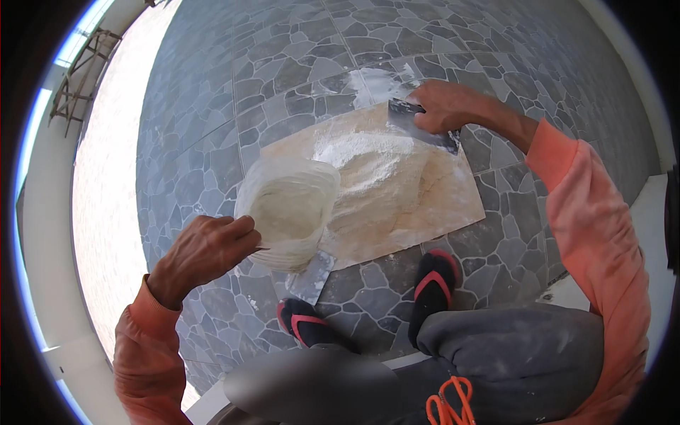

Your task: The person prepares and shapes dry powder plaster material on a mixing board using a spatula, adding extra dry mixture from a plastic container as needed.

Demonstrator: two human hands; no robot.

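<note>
Stone-patterned flooring (297, 35) underlies apparent gathering of powder (379, 177): left hand (205, 251) grips tub (324, 185), right hand (443, 106) clasps scraper (406, 122), far right; scooping calls for steadiness.

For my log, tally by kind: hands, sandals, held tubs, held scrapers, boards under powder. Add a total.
Hands: 2 (left hand, right hand)
Sandals: 2
Held tub: 1
Held scraper: 1
Board under powder: 1
Total: 7
</note>
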